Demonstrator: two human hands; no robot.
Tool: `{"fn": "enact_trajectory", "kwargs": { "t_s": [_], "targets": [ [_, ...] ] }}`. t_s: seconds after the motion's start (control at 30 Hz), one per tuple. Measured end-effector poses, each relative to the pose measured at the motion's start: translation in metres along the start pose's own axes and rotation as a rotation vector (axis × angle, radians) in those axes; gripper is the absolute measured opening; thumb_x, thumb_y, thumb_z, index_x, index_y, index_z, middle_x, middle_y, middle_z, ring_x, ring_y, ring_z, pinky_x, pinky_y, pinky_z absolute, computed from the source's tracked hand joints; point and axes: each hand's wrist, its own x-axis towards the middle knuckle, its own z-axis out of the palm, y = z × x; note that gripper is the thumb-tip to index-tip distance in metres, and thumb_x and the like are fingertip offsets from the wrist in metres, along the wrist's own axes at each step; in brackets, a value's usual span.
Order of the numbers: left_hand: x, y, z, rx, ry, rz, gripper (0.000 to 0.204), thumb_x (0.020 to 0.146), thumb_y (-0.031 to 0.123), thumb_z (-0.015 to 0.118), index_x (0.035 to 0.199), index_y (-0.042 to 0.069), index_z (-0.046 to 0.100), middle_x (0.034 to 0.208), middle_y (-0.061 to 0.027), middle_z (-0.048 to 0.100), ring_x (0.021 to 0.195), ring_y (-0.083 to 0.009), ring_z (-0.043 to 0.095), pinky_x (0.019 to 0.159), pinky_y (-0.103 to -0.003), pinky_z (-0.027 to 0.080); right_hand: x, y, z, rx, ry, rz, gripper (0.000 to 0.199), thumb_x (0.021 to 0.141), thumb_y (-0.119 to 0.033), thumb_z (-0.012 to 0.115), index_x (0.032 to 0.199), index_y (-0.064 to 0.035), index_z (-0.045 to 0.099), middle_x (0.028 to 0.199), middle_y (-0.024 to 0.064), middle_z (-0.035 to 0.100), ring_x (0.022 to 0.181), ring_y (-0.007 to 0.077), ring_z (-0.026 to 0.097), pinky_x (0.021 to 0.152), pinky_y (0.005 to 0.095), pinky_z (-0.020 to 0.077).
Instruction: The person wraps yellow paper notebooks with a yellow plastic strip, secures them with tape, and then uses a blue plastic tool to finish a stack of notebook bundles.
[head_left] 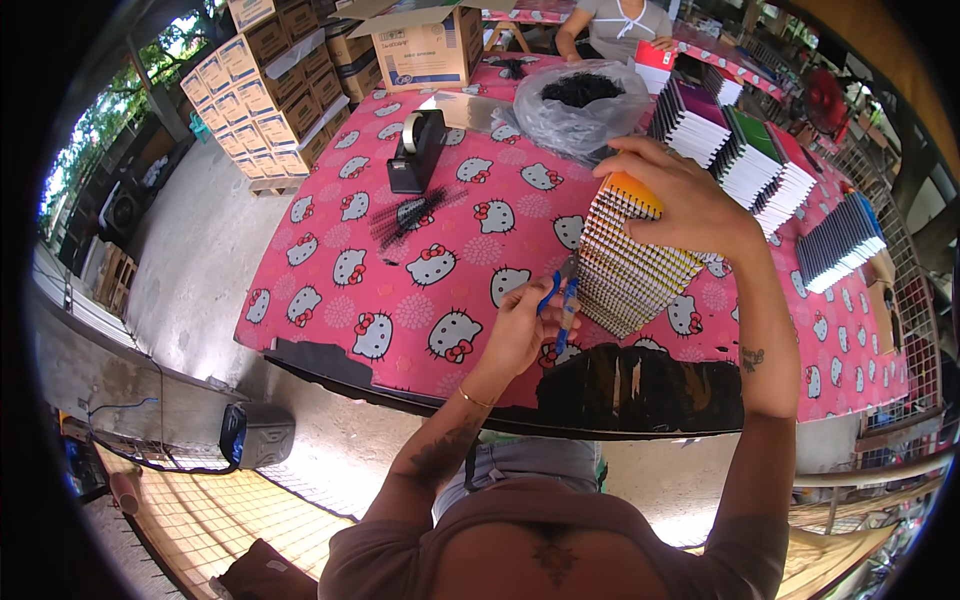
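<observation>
My right hand (680, 195) presses down on the top of a stack of spiral-bound notebooks (625, 265) that stands tilted on the pink cartoon-cat tablecloth (400, 270); the top cover is orange. My left hand (520, 325) grips blue-handled pliers (560, 295), whose tip touches the wire spines at the stack's lower left side.
A black tape dispenser (415, 150), a pile of black wire coils (410, 215) and a clear bag of black coils (580, 105) lie further back. Rows of coloured notebooks (745, 150) stand at right. Cardboard boxes (270, 85) are stacked at left. Another person (615, 25) sits across the table.
</observation>
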Motion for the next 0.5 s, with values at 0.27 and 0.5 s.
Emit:
{"fn": "enact_trajectory", "kwargs": {
  "t_s": [0.27, 0.5],
  "targets": [
    [-0.0022, 0.0035, 0.0068, -0.1, -0.059, -0.03, 0.038, 0.102, 0.031, 0.044, 0.119, -0.002, 0.053, 0.099, -0.0201, 0.068, 0.08, -0.0292, 0.071, 0.073, -0.043, 0.061, 0.0004, -0.0007, -0.0007, 0.006, -0.009, 0.0, 0.063, 0.072, -0.024, 0.073, 0.132, -0.017, 0.053, 0.148, 0.0141, 0.041, 0.136, 0.0347, 0.041, 0.11, 0.0453, 0.0331],
    [-0.0008, 0.0024, 0.0041, -0.084, -0.032, -0.036, 0.036, 0.101, 0.03, 0.048, 0.117, -0.002, 0.054, 0.097, -0.0189, 0.067, 0.08, -0.0284, 0.071, 0.072, -0.042, 0.061, 0.0004, 0.0003, -0.0011, 0.008, -0.011, -0.009, 0.064, 0.072, -0.024, 0.073, 0.132, -0.0165, 0.053, 0.148, 0.014, 0.041, 0.136, 0.0345, 0.041, 0.11, 0.0451, 0.0332]
  ]
}}
